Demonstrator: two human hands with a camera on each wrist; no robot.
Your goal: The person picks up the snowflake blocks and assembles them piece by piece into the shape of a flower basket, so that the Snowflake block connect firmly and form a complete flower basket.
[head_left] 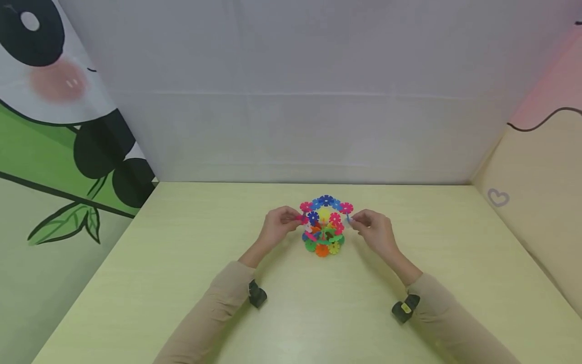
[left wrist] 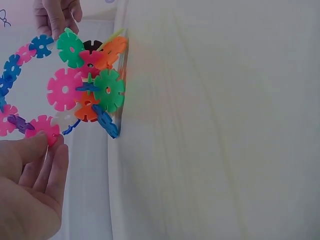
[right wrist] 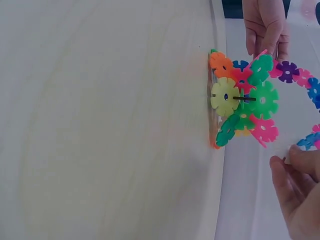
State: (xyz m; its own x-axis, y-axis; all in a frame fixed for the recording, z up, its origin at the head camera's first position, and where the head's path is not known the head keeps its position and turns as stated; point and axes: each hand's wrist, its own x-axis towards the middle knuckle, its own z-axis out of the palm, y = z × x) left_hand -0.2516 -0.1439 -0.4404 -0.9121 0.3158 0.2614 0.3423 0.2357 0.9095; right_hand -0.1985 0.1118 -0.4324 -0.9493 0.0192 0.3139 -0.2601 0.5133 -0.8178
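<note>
A basket-like toy of interlocking plastic snowflake discs [head_left: 322, 251] stands on the table, in pink, green, orange, yellow and blue. A chain of mostly blue and pink discs [head_left: 326, 200] arches over its top as a loop. At the loop's left end, my left hand [head_left: 278, 222] pinches a pink disc [left wrist: 44, 131] between thumb and fingers. Opposite it, my right hand [head_left: 376, 230] pinches a small whitish disc [right wrist: 288, 156] beside a light blue one [right wrist: 306, 143]. Fingertips partly cover both pinched discs.
The pale wooden table [head_left: 136, 283] reaches back to a grey-white wall panel [head_left: 291, 136]. Cartoon-printed panels rise at the left [head_left: 68, 162] and right [head_left: 532, 172]. A small black camera is worn at each wrist, left [head_left: 257, 294] and right [head_left: 405, 309].
</note>
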